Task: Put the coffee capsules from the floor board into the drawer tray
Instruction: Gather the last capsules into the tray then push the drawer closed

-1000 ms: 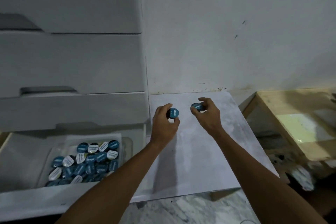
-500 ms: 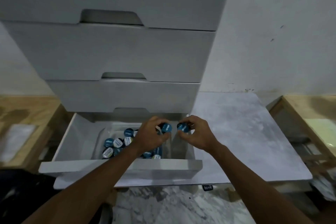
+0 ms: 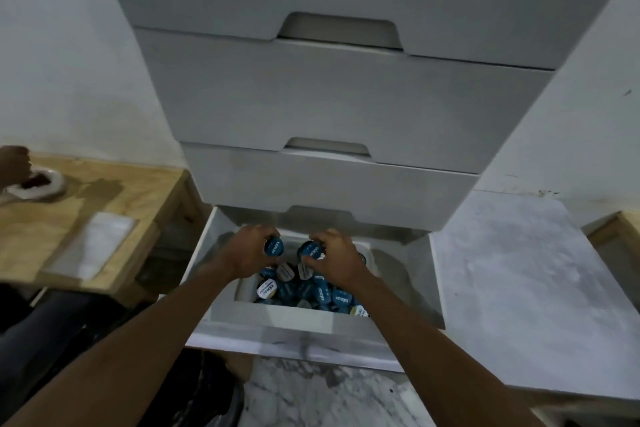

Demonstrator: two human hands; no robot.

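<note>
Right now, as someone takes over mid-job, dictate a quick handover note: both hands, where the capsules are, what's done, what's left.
Left hand pinches one blue capsule; right hand pinches a second blue capsule, both above the tray in the open bottom drawer.
Done: a pile of capsules lies in the tray.
Left: drop these two in. The floor board shows no capsules in the visible part.

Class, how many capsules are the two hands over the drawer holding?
2. One capsule is pinched by the left hand, the other capsule by the right hand, both over the tray. Palms may hide more.
</note>
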